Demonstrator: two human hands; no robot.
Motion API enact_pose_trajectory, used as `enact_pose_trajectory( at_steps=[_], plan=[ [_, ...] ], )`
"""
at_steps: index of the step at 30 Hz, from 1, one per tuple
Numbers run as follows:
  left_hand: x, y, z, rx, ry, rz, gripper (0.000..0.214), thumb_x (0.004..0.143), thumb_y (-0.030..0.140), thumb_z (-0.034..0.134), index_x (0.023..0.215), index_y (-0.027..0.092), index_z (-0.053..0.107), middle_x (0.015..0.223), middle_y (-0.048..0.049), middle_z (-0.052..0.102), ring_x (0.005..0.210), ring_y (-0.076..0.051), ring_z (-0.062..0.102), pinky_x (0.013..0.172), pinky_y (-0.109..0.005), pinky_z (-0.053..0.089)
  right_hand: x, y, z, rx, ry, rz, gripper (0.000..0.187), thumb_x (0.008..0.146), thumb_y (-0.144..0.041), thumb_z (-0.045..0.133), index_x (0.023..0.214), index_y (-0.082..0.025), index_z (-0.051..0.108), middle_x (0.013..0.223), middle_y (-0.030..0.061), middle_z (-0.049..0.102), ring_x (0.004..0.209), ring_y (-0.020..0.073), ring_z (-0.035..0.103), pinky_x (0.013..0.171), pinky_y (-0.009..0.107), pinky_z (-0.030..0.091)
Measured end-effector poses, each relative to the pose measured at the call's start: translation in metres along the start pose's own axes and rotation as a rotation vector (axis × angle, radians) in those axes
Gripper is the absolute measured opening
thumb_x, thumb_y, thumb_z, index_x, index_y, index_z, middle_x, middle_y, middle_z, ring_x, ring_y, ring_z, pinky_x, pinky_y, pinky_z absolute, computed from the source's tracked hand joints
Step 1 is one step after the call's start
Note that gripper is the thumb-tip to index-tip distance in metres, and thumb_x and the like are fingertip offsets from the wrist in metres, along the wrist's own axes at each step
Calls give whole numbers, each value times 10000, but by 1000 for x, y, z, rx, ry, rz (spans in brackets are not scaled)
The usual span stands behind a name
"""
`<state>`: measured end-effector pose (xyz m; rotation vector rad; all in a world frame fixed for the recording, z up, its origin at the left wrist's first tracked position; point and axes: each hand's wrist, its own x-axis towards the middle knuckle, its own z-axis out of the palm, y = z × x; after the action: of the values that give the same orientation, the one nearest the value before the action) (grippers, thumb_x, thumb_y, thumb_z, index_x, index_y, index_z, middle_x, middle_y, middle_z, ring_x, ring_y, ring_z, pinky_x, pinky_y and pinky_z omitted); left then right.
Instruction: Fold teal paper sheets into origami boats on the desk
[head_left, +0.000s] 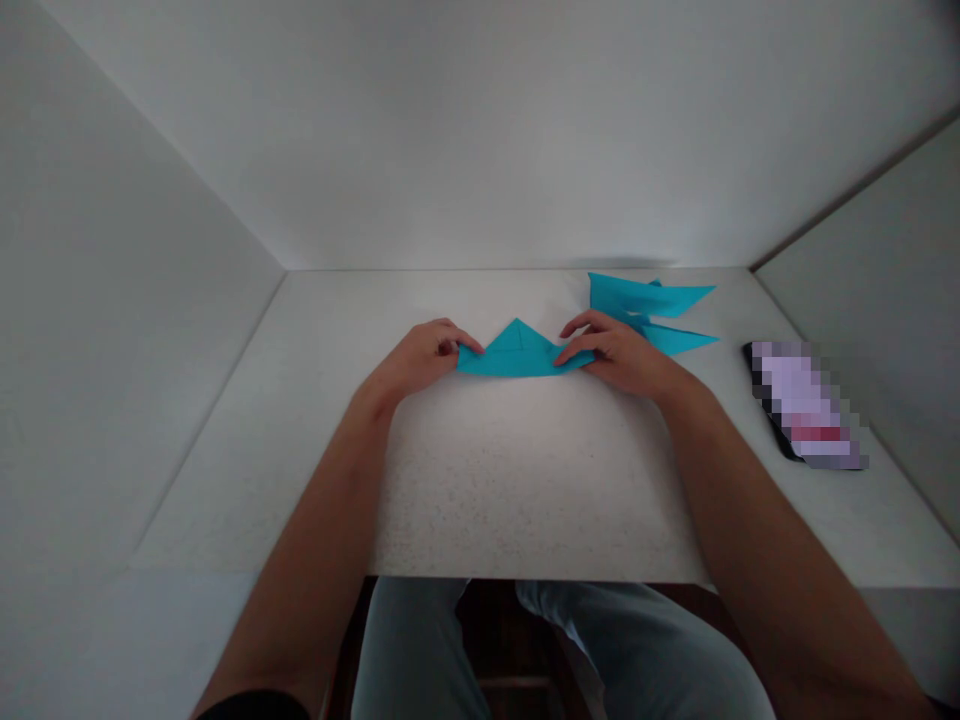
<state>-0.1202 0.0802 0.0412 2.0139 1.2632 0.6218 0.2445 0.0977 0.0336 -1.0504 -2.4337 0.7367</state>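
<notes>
Touching the folded blue paper (517, 362) on the table (517, 490), your left hand (427, 357) and right hand (616, 358) sit at opposite ends; whether they pinch or merely press, you cannot tell. Its peak and band look formed; any folds left don't show. Other blue folded paper (634, 296) lies beyond your right hand.

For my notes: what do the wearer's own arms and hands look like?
The left hand and right hand are ungloved, with no rings, watch or markings visible. The forearms are bare; what looks like a black sleeve edge shows at the lower left.
</notes>
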Motion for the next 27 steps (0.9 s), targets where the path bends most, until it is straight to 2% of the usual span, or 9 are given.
enact_pose_trajectory(
  at_steps=[5, 11, 19, 24, 27],
  plan=[
    [-1, -3, 2, -101, -9, -83, 380, 871, 320, 735, 1234, 219, 783, 969, -50, 756, 782, -168, 667, 746, -318, 544, 0, 5, 2, -38, 55, -7, 395, 925, -180, 603, 1139, -381, 868, 1261, 81, 689, 1120, 297, 703, 1044, 537, 593],
    [-2, 0, 2, -85, -40, -72, 286, 880, 440, 759, 1044, 206, 779, 884, -53, 760, 796, -192, 685, 755, -344, 547, 0, 12, 3, -71, 75, 8, 435, 943, -170, 588, 1195, -393, 863, 1243, 70, 710, 1134, 308, 705, 1070, 546, 580],
    [-6, 9, 5, -177, -165, -93, 275, 832, 410, 783, 1014, 205, 765, 817, -27, 755, 739, -170, 679, 691, -295, 512, -1, 14, 5, -96, 22, -28, 390, 977, -229, 636, 1269, -369, 853, 1308, 102, 681, 1100, 283, 702, 1007, 477, 601],
    [-3, 8, 7, -94, -178, -58, 270, 824, 373, 809, 1045, 220, 789, 808, -11, 717, 700, -155, 608, 664, -288, 471, -4, 8, 3, -17, -28, -9, 389, 962, -352, 712, 1335, -357, 822, 1358, 114, 642, 1101, 285, 695, 878, 427, 645],
    [-1, 8, 8, 22, -140, -7, 318, 796, 370, 863, 1079, 236, 807, 947, -32, 730, 772, -171, 610, 765, -330, 494, -3, 6, 4, -18, 23, 8, 339, 1000, -424, 687, 1296, -353, 834, 1321, 117, 645, 1088, 281, 690, 896, 444, 645]
  ],
)
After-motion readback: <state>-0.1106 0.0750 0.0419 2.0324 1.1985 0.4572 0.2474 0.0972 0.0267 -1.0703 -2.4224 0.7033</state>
